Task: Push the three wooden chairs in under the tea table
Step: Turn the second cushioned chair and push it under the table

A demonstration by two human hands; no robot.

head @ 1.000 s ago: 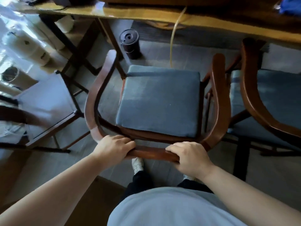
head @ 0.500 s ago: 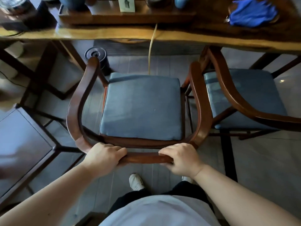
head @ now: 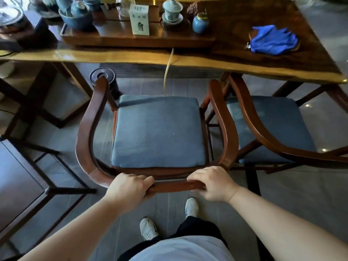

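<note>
Both hands clasp the back rail of the middle chair: left hand and right hand each closed in a grip on the wood. Its legs are hidden beneath the cushion. Ahead of the grip, the table edge overhangs a black canister. Right of the grip a second chair stands close alongside; left, a third chair is cut off.

Reddish-brown chair with a slate-blue cushion, amber-edged dark table, bright blue cloth.

Both hands grip the middle chair's back rail before the tea table.
</note>
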